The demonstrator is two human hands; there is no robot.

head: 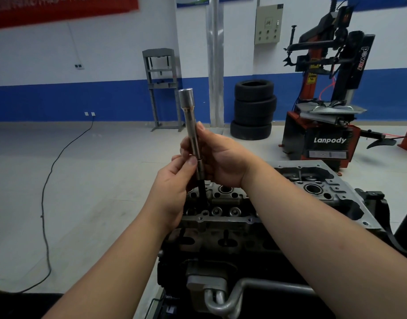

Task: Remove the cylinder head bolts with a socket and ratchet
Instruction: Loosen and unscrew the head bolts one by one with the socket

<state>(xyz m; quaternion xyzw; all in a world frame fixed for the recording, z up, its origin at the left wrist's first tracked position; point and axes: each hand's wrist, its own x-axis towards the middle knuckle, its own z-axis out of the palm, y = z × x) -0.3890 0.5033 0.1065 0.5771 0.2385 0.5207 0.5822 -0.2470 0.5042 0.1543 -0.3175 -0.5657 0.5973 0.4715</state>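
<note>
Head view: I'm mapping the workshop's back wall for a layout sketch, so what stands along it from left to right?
Grey shop press frame → silver wall column → stack of tyres → tyre changer machine.

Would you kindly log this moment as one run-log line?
left hand: grips tool's lower shaft | right hand: grips socket extension upright | cylinder head: below hands | ratchet: not visible
</note>
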